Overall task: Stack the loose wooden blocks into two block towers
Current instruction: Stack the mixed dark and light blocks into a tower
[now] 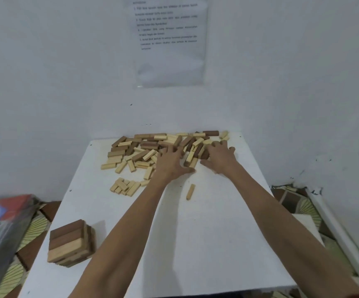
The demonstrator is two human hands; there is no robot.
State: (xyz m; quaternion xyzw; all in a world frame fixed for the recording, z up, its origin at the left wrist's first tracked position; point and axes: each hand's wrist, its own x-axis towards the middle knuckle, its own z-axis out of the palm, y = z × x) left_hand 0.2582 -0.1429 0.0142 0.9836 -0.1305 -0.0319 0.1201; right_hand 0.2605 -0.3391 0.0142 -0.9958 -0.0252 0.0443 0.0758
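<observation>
Pile of loose wooden blocks (148,149), light and dark mixed, heaped on the far end of the white table (206,244), up against the wall (45,82).

On the pile's near right part, left hand (171,165): fingers spread wide and nearly straight, laid over the blocks, gripping nothing that shows. Just right of it, also at the pile's near right edge, right hand (220,158): palm down, fingers fanned out, thumb stretched toward the left hand, nothing held. Between the two hands, a few blocks of the pile, light and dark.

Just nearer than the pile, on its left side, small cluster of light blocks (125,187) lying side by side. Nearer than the pile, below the hands, lone light block (190,191), apart from the rest. Well nearer than the pile, toward the table's left near corner, low started tower (69,244), layers crossed, top layer two dark blocks and one light.

Above the pile, printed sheet (170,39) stuck on the wall, text too blurred to read. Far left of the pile and nearer, off the table, red and blue box (0,222) on patterned floor (32,233).
</observation>
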